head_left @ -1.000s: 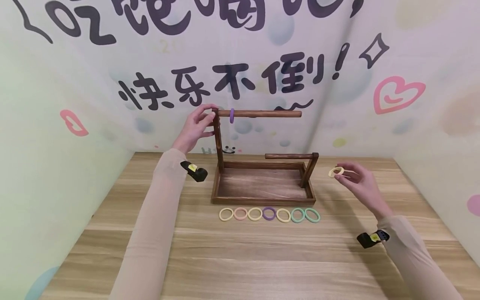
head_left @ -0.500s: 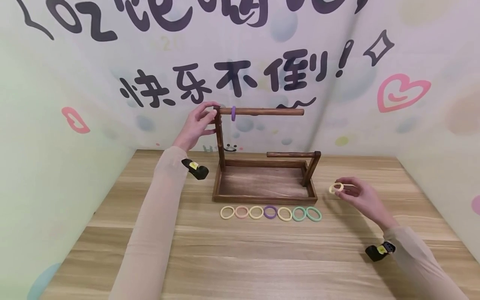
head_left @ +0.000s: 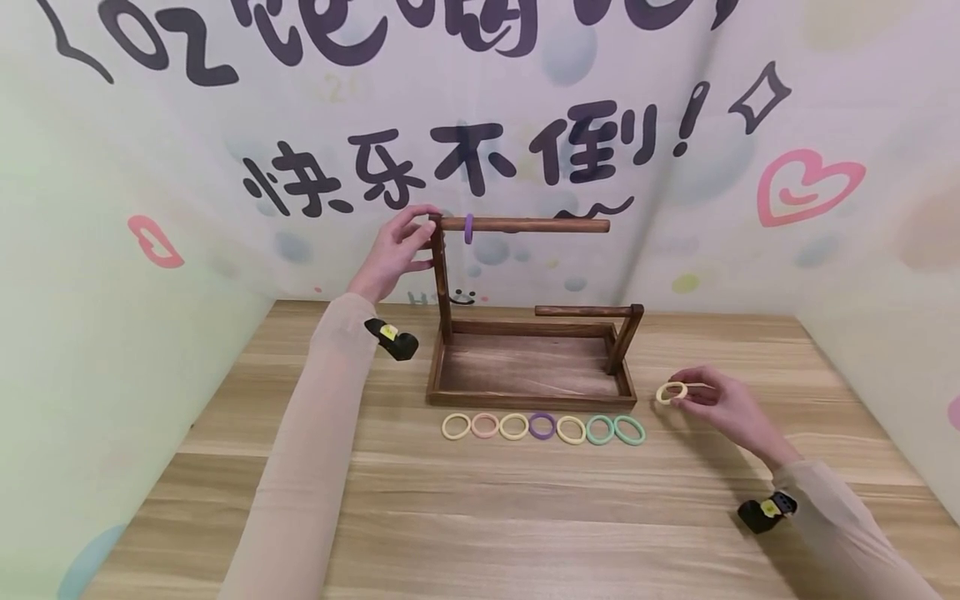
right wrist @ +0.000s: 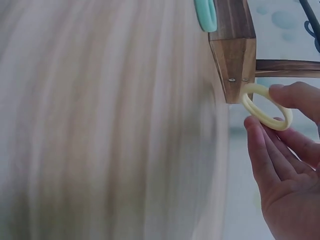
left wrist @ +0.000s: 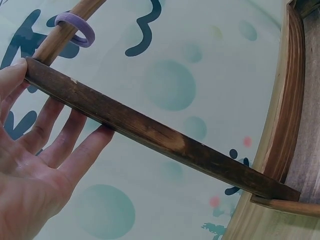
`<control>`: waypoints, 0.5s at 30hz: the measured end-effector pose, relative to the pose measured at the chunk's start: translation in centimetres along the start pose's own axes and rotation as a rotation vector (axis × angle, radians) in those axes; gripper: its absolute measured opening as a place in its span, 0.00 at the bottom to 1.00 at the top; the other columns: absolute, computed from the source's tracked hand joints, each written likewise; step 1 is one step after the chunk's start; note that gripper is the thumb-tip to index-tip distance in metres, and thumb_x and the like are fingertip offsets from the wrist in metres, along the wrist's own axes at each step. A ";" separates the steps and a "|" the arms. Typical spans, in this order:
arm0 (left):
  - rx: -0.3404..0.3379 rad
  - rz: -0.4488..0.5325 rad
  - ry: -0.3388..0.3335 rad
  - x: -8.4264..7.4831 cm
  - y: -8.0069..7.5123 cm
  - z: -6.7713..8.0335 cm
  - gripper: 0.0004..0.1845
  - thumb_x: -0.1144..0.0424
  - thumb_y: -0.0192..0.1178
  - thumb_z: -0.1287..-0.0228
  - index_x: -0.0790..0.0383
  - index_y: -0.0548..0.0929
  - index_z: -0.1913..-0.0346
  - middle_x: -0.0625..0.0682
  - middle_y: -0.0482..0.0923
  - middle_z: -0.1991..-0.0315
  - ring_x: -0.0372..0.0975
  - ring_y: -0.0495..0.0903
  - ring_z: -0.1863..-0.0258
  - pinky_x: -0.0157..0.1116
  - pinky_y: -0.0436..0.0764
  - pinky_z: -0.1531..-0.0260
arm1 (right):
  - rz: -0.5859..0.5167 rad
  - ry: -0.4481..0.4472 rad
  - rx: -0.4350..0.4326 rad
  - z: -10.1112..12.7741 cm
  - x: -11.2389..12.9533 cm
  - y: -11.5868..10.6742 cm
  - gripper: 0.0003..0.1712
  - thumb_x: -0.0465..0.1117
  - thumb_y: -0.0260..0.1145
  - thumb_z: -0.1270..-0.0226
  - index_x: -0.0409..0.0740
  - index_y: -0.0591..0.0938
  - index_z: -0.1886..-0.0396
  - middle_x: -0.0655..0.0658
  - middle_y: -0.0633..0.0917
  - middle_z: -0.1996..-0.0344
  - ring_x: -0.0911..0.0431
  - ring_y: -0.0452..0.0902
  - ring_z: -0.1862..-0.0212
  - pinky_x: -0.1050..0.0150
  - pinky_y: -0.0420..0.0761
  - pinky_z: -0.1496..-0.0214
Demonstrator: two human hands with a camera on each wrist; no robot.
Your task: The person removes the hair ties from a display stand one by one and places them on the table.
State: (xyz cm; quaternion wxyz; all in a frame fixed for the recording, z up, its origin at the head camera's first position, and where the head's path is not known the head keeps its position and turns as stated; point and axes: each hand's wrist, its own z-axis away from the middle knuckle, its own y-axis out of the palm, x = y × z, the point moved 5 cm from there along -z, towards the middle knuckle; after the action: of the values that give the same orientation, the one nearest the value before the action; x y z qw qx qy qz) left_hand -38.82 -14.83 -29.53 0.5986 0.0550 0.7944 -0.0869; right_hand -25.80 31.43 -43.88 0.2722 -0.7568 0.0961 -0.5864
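Observation:
At its upper corner my left hand (head_left: 393, 254) grips the tall left post (left wrist: 150, 132) of a dark wooden stand, its thumb and fingers on either side. A purple hair tie (head_left: 468, 229) hangs on the stand's upper bar (head_left: 540, 225), close to that post. Thumb and fingers of my right hand (head_left: 738, 417) pinch a pale yellow hair tie (right wrist: 267, 107) above the table, right of the stand. Several hair ties lie in a row before the stand's tray (head_left: 532, 402): yellow, pink, a purple one (head_left: 542, 427) and green ones (head_left: 600, 430).
A shorter lower bar (head_left: 581, 311) reaches left from the stand's right post (head_left: 625, 342). The stand sits toward the back of the wood-grain table (head_left: 525, 517). Behind rises a printed backdrop (head_left: 675, 242), and a pale wall stands at the left.
My right hand has moved down and slightly right with the yellow hair tie, lower toward the table. The left hand keeps its grip on the post. The view has shifted slightly.

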 end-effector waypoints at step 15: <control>0.005 0.004 0.013 0.1 0.0 -0.1 0.12 0.60 0.53 0.26 0.53 0.75 0.44 0.58 0.76 0.55 0.50 0.78 0.51 0.55 0.78 0.51 | 0.049 -0.010 0.209 0.3 -0.8 0.9 0.21 0.35 0.69 0.38 0.34 0.78 0.46 0.39 0.84 0.57 0.59 0.81 0.56 0.66 0.81 0.58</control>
State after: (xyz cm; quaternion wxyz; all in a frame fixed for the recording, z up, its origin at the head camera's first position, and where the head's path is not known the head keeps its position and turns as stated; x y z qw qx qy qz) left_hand -38.93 -14.80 -29.61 0.5936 0.0585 0.7979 -0.0876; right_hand -25.63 31.17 -45.10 0.3644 -0.7246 0.0513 -0.5827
